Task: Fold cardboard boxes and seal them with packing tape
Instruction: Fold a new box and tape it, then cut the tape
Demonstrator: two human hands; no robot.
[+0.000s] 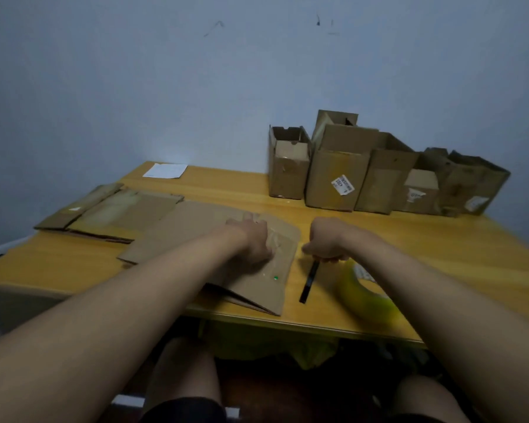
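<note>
Well, starting at nine o'clock on the wooden table [440, 248], a stack of flattened boxes [104, 210] lies flat near the left edge, and a white sheet of paper [165, 170] sits beyond it at about eleven o'clock by the wall. Toward the centre, a flattened cardboard box [196, 236] lies on the table with its near corner reaching past the front edge; a small green dot shows on it near that corner. The left hand [252, 238] rests palm down on this box, fingers spread fairly straight and pressing on a patch of old clear tape. Just to its right, off the cardboard, the right hand [327, 241] is curled into a fist around the top of a thin black tool [309, 280], whose length points back toward six o'clock, lying on or just above the tabletop; what kind of tool it is cannot be told. At about four o'clock from that hand, partly under the right forearm, lies a roll of packing tape [361, 293], yellowish and blurred. Farther off, from one to two o'clock against the wall, a row of upright cardboard boxes [336, 175] stands with open tops, several bearing white labels
</note>
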